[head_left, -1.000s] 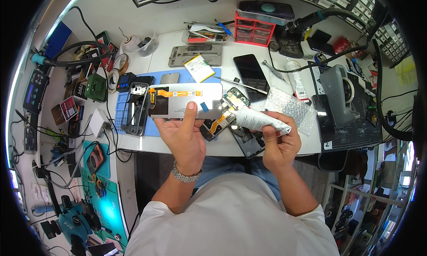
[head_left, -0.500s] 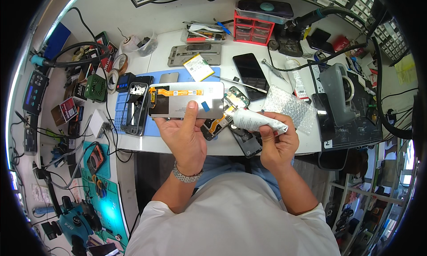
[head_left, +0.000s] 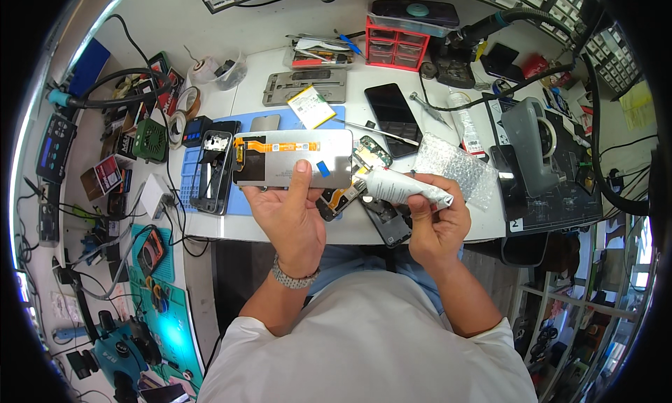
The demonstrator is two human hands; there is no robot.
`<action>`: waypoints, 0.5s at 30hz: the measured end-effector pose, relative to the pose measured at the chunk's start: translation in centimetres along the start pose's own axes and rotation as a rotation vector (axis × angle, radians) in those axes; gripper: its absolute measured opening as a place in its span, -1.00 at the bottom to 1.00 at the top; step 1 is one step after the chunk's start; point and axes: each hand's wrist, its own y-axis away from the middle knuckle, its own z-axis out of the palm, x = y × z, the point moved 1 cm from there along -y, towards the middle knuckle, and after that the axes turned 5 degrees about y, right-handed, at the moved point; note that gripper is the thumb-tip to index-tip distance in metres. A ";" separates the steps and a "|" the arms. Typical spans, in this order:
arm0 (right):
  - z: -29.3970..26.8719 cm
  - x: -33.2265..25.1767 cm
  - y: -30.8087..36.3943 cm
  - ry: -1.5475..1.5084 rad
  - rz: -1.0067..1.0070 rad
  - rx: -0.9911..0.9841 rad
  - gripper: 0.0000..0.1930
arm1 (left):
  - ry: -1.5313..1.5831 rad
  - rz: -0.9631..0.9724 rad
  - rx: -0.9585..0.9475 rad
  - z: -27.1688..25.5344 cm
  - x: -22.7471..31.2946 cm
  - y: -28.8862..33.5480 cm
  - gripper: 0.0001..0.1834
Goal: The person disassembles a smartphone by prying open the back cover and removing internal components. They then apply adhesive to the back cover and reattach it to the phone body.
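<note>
Compared with the earlier picture, the silver phone screen panel [head_left: 294,158] sits a little higher and more level, and the white tube [head_left: 402,187] stays tilted toward it. The left hand [head_left: 290,214] pinches the panel's lower edge, thumb pressed flat on its back, holding it above the bench [head_left: 364,228] at the picture's centre. The right hand [head_left: 437,224] is curled around the tube's crimped tail at 3 o'clock from the panel, nozzle pointing to 10 o'clock, just beside the panel's right end. One panel, one tube. One opened phone frame [head_left: 213,171] lies on the blue mat [head_left: 189,182] at 9 o'clock, one dark phone [head_left: 392,109] at 1 o'clock, one bubble-wrap piece [head_left: 458,168] beyond the tube.
</note>
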 end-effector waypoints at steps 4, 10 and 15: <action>-0.1 -0.3 -0.3 0.034 -0.026 -0.005 -0.71 | 0.004 -0.007 -0.022 -0.1 0.0 0.1 -0.46; -0.1 -0.1 -0.4 0.092 -0.079 0.011 -0.74 | -0.006 0.009 -0.030 0.2 0.1 0.3 -0.46; -0.4 -0.3 -0.2 0.234 -0.186 -0.031 -0.77 | 0.009 0.002 0.016 0.3 0.1 0.1 -0.34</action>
